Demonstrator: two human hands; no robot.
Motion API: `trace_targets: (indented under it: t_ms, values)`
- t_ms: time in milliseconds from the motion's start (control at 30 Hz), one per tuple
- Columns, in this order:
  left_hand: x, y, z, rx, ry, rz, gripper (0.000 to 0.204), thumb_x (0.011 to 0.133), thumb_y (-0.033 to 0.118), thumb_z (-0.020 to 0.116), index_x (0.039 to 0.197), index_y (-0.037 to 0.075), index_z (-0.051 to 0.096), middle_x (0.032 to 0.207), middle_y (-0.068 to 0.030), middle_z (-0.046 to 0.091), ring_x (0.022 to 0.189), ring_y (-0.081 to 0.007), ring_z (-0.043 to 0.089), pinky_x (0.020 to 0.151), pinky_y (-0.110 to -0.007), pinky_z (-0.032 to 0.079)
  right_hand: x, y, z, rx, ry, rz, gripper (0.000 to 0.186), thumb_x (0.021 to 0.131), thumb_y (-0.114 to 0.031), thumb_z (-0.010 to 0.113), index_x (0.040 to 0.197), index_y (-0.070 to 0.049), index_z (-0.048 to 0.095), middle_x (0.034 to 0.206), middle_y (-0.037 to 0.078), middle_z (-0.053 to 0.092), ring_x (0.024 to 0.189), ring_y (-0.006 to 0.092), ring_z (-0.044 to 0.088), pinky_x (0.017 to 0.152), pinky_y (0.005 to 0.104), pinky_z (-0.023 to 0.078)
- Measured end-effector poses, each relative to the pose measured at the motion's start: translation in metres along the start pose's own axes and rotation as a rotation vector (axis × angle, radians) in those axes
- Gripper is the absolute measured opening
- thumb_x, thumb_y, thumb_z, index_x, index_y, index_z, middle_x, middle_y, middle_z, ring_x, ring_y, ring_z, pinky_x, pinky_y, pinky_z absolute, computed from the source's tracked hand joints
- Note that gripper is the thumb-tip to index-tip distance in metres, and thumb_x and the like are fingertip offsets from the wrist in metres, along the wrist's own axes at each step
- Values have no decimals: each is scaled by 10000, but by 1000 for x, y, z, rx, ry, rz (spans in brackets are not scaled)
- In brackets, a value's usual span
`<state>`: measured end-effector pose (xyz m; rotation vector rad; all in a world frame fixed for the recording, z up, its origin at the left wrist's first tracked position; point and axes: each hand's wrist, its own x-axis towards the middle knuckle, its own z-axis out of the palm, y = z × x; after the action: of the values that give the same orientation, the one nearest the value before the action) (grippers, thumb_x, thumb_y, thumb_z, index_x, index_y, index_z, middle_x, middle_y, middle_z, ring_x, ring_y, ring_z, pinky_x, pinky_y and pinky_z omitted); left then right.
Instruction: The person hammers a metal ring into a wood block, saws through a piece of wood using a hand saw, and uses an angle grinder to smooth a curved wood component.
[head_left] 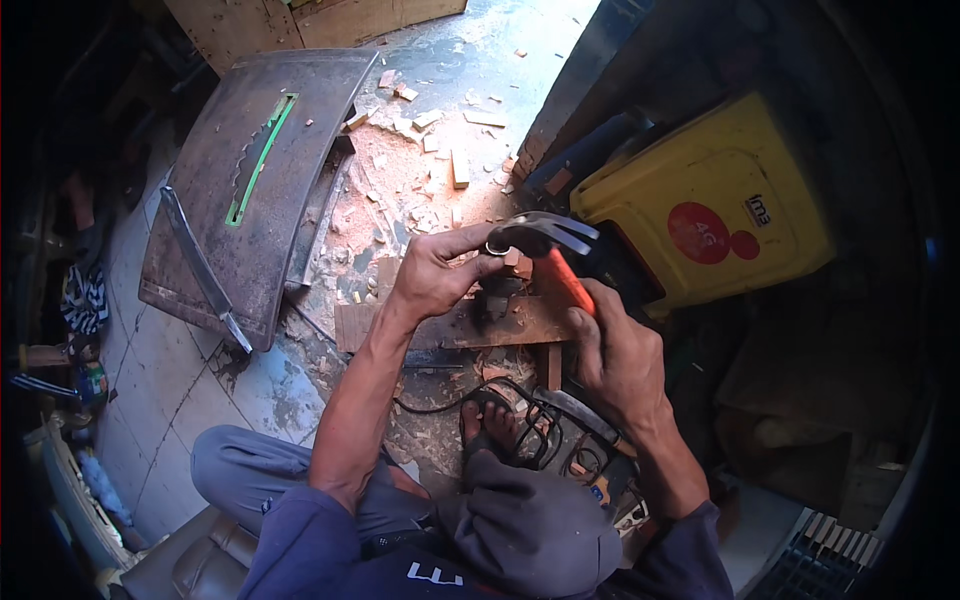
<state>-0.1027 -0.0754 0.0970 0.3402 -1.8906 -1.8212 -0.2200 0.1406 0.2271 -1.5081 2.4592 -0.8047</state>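
Observation:
My right hand (622, 355) is closed round the orange handle of a claw hammer (540, 234). The dark hammer head, with its two-pronged claw pointing right, is right beside my left fingertips. Thumb and index finger of my left hand (440, 275) pinch a small shiny metal ring (496, 248); what it belongs to is partly hidden by the hammer head. Just below the head a reddish wooden block (517, 264) shows. Beneath both hands lies a wooden plank (450, 325) on a low support, with a dark object on it that I cannot make out.
A table saw (210, 200) with a green-edged slot stands at left, a metal bar (205, 265) lying across it. Sawdust and wood offcuts (460, 168) cover the floor ahead. A yellow plastic container (715, 205) is at right. A black cable (540, 415) coils by my feet.

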Motion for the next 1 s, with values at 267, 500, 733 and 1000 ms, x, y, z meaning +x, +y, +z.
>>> trace_targets:
  t_ms: [267, 500, 733, 1000]
  values:
    - [-5, 14, 2, 0, 9, -76, 697, 889, 93, 836, 1515, 34, 535, 1332, -151, 701, 1180, -227, 699, 1056, -367, 552, -19, -5, -5, 134, 11, 213, 291, 1053, -202, 642, 1287, -29, 638, 812, 211, 723, 707, 343, 753, 626, 388, 564]
    - [-6, 0, 6, -92, 44, -79, 419, 950, 82, 778, 1343, 5, 654, 1214, -125, 748, 1095, -176, 716, 985, -328, 582, -22, -6, -7, 81, 11, 195, 295, 1045, -174, 646, 1301, -26, 633, 848, 223, 731, 736, 355, 758, 641, 401, 570]
    - [-7, -3, 8, -164, 80, -104, 294, 988, 55, 736, 1268, -23, 691, 1122, -95, 768, 1041, -132, 711, 917, -284, 603, -7, -4, 3, 9, 135, 14, 289, 1039, -161, 651, 1311, -64, 639, 902, 199, 740, 751, 347, 759, 636, 398, 573]
    - [-10, -7, 21, -109, 229, -7, 269, 971, 26, 735, 1235, -19, 710, 1102, -89, 764, 1042, -152, 718, 917, -301, 597, -13, -4, 3, 102, 124, 70, 278, 1041, -176, 660, 1287, -46, 657, 867, 208, 731, 725, 338, 751, 631, 386, 564]
